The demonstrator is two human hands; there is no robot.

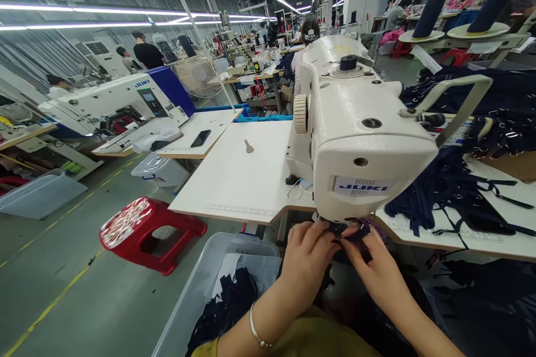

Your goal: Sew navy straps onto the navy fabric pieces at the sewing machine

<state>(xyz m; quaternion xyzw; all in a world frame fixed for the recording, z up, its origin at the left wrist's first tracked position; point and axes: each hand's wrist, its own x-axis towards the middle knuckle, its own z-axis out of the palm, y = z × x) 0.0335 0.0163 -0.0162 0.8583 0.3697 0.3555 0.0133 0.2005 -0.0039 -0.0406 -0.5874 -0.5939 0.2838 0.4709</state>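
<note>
A white JUKI sewing machine (372,122) stands right in front of me, its head overhanging both my hands. My left hand (307,256), with a bracelet at the wrist, is closed at the needle area, fingertips pinching the edge of dark navy fabric. Close beside it, my right hand (372,262) grips a navy fabric strap (357,232) between thumb and fingers. The machine head hides the needle and part of the fabric.
Navy straps with metal rings (435,189) are heaped at the right. A clear plastic bin (218,251) holding navy pieces stands below left, near a red stool (151,234). On the white table (234,178) lies a small metal piece (248,146); a phone (201,138) is farther back.
</note>
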